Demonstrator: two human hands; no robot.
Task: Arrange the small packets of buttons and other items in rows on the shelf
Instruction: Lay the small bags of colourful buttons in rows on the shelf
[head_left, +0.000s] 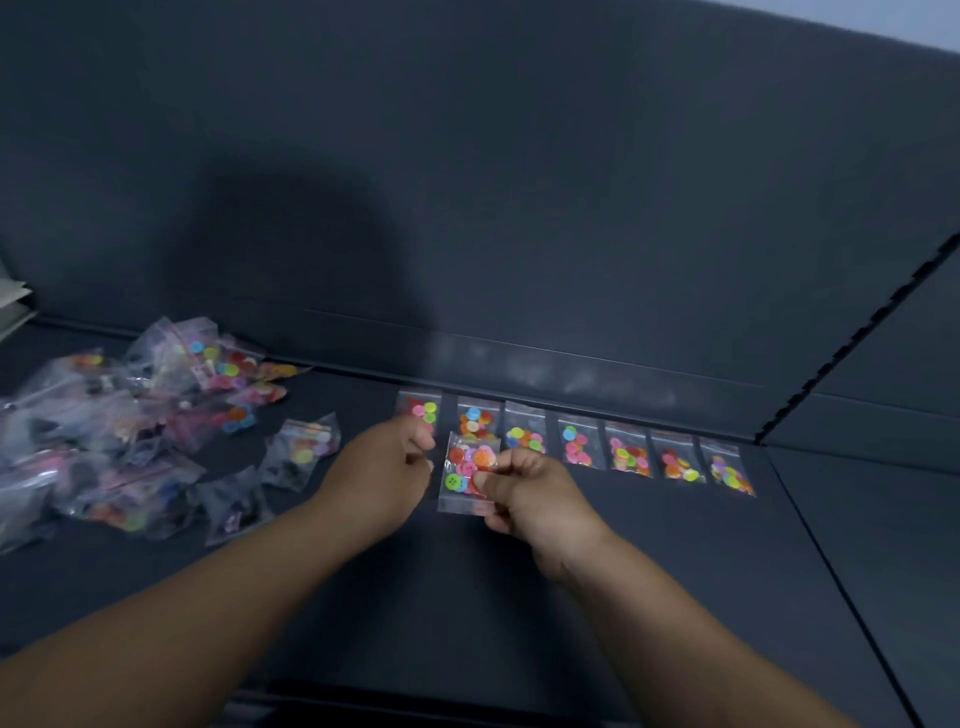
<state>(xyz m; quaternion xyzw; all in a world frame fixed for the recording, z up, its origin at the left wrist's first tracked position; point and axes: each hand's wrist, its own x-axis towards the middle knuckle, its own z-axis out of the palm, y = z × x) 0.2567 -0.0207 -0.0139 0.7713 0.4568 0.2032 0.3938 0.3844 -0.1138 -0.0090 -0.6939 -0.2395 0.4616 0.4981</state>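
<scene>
Clear plastic stuffed with bright buttons is what the right hand (524, 499) has hold of: thumb and curled fingers pinch the held packet (467, 473) by its right edge, keeping it just above the shelf (519, 597). The left hand (384, 460) sits close beside the packet's other edge with its fingers curled in. Whether it grips the plastic or only hovers next to it, I cannot tell from here.

Just behind the hands runs the row (576, 446): seven packets laid side by side along the back of the shelf, evenly spaced, each flat with its seal towards the rear wall. The leftmost one is partly hidden by the left hand's knuckles. The held packet hangs in front of the row's left end, so by my reckoning it either extends the line leftward or begins a second row.

Far more is left than done. Off to the left lies the pile (130, 415), a loose heap of packets lying every which way, with two strays (304, 449) nearer the hands.

Each packet looks thin, glossy and slippery, its buttons free to slide.
</scene>
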